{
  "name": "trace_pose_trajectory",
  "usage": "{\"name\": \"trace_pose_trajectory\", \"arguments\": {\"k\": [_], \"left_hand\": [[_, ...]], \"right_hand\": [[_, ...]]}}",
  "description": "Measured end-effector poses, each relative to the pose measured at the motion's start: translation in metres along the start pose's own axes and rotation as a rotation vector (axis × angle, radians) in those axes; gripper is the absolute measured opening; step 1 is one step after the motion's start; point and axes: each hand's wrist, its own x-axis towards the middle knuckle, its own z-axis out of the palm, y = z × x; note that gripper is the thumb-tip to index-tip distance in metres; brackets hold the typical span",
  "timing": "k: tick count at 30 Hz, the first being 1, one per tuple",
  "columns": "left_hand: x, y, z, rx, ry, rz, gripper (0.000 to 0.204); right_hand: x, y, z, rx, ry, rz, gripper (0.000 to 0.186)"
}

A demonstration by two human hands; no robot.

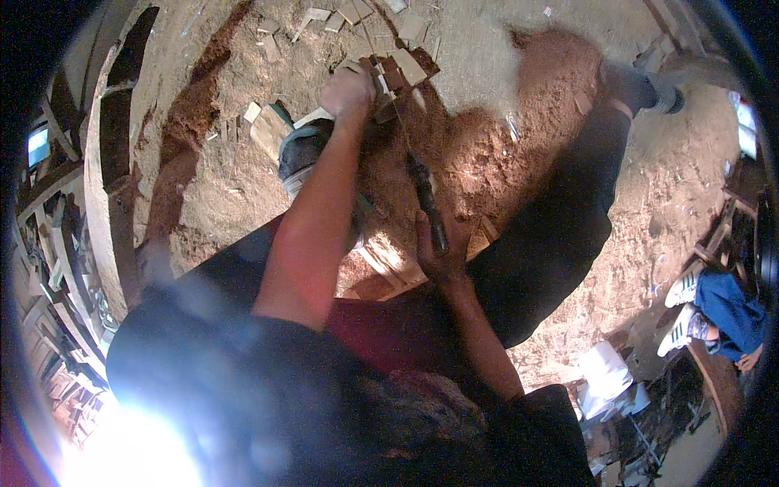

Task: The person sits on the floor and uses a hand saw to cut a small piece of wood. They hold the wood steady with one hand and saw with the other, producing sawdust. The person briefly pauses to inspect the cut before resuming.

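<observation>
My left hand is closed at the upper middle, above my left shoe. Its fingertips are hidden, and small wooden pieces lie right beside it. My right hand wraps round the lower end of a long slim tool with a dark handle. From that handle a thin straight shaft or blade runs up past my left hand; its exact kind cannot be made out. A flat light wood piece rests just to the right of the tool's far part.
Reddish sawdust covers the ground between my spread legs. Wood offcuts lie scattered at the far side. Stacked timber lines the left edge. Another person's shoes and a white bag-like object are at the right.
</observation>
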Motion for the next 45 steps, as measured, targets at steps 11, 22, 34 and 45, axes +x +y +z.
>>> {"name": "trace_pose_trajectory", "arguments": {"k": [11,22,34,45], "left_hand": [[-0.026,-0.063,-0.025,-0.126,-0.067,0.654,0.057],[-0.045,-0.064,-0.068,-0.071,-0.283,0.795,0.049],[0.002,-0.054,-0.011,-0.059,0.017,0.308,0.051],[0.001,-0.042,-0.003,0.087,-0.077,0.294,0.061]], "right_hand": [[0.01,-0.047,-0.019,0.154,-0.076,0.217,0.026],[0.018,-0.068,-0.03,0.332,0.034,0.07,0.028],[0.037,-0.061,-0.015,0.29,-0.004,0.104,0.032],[0.061,-0.028,-0.004,0.104,-0.09,0.051,0.025]]}}
